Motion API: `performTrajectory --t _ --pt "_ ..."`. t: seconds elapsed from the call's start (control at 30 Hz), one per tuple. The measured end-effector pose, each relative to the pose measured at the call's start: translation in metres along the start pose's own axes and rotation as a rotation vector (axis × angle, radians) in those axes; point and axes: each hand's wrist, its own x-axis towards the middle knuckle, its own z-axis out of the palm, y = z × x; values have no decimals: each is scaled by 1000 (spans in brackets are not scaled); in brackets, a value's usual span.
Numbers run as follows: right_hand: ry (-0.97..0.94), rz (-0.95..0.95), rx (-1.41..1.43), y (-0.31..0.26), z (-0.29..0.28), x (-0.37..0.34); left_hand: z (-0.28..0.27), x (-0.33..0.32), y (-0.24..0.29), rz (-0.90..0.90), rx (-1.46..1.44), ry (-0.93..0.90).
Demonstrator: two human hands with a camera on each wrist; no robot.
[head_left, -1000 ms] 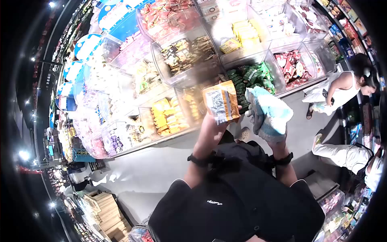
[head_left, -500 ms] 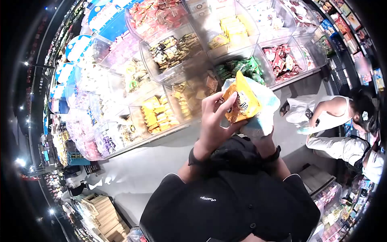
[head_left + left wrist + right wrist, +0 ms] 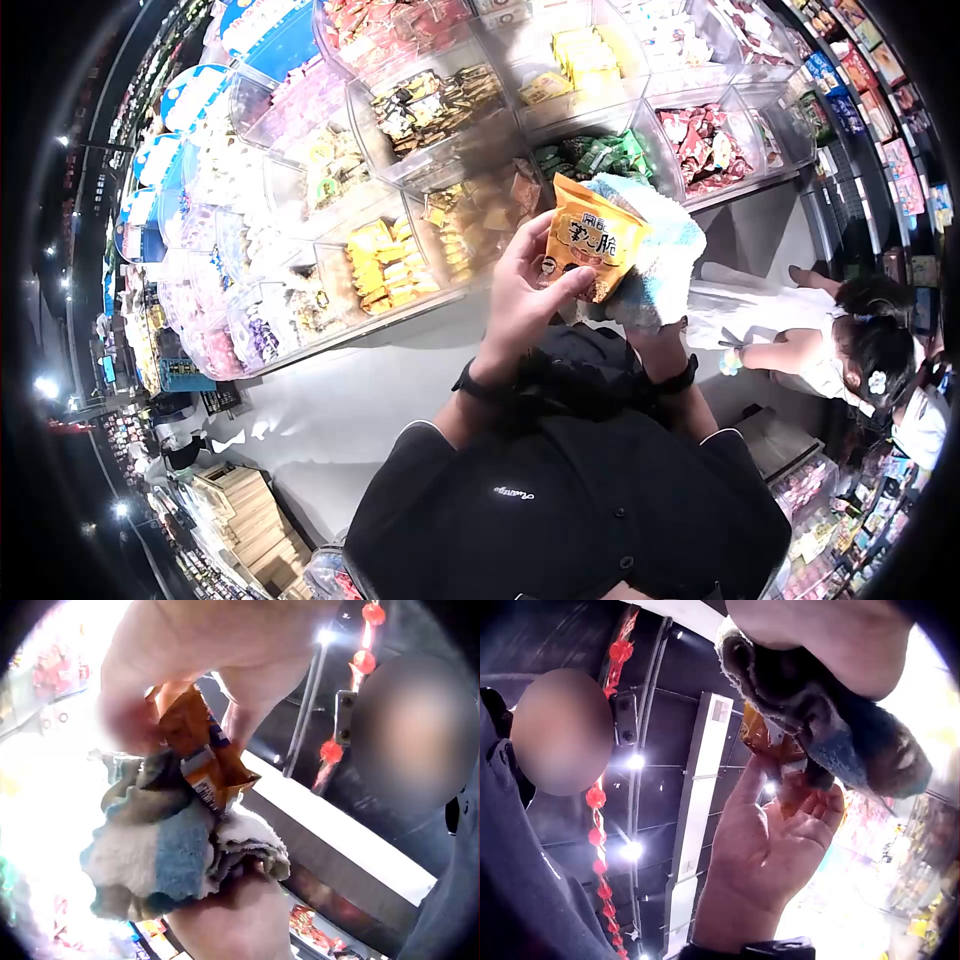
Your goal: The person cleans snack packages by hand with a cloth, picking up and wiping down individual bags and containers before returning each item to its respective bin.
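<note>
One packet (image 3: 606, 232), pinched by the left hand (image 3: 520, 288), best held lightly, uncrushed; beside those fingers, one towel (image 3: 672, 250) hiding the right hand's (image 3: 836, 637) fingers, grip untellable.

Downward head view, close wrist views

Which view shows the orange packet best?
Head view: the orange packet, in the left hand, shows its printed face, mostly uncovered. The left wrist view shows it at a slant, partly covered by that hand; the right wrist view shows only part, between that hand and the cloth.
</note>
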Motion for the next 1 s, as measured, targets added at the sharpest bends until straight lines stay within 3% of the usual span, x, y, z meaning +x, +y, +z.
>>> performTrajectory --t 0.4,0.5,0.73,1.0 --pt "75 148 211 0 -11 -3 -1 -5 -3 75 85 14" --pt "114 149 122 5 -17 -2 1 -6 -1 77 61 15" --pt "-85 24 -67 -7 -1 -5 8 -8 5 25 37 31" --pt "2 120 76 -2 -13 -7 5 -8 2 17 73 22"
